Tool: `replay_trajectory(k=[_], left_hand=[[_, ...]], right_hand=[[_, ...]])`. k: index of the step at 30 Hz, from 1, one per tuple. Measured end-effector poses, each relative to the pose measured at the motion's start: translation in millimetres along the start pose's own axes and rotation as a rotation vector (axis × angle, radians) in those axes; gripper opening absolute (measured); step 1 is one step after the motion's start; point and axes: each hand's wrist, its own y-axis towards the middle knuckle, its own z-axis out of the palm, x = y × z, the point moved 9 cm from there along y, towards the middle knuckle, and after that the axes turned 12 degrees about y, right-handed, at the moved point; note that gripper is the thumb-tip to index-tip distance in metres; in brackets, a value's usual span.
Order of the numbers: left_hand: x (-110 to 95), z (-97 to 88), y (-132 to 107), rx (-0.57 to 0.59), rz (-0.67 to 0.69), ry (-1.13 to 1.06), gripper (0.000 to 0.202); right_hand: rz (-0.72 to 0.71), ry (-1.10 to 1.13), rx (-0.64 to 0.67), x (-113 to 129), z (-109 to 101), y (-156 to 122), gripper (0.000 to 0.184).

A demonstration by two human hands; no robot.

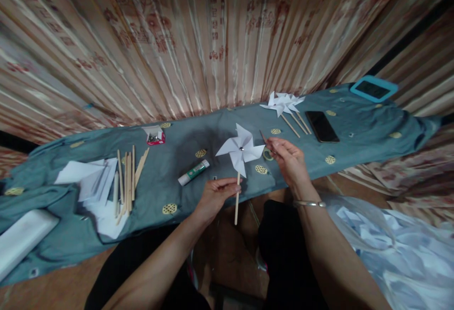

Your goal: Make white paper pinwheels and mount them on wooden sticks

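Note:
A white paper pinwheel (235, 151) with a shiny pin at its centre stands upright on a thin wooden stick. My left hand (217, 197) pinches that stick below the paper blades. To the right of the blades is my right hand (288, 158), with its fingers closed and a slim dark piece (263, 136) poking out from them; what it is I cannot make out. A glue stick (193, 172) lies on the cloth, left of the pinwheel. More white pinwheels (283, 103) on sticks lie together at the back right.
On the left are wooden sticks (133, 172), white paper pieces (102, 182), an open box of pins (154, 137) and a white case (24, 239). A black phone (322, 126) and a blue-framed device (374, 88) lie right. A plastic bag (400, 248) sits below the table edge.

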Motion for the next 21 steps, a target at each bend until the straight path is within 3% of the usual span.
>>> replay_trajectory(k=[5, 21], left_hand=[[3, 2.0, 1, 0.007, -0.012, 0.014, 0.032], [-4, -7.9, 5, -0.049, 0.016, -0.042, 0.041]], right_hand=[[0.027, -0.044, 0.081, -6, 12, 0, 0.029], [0.132, -0.072, 0.125, -24, 18, -18, 0.032]])
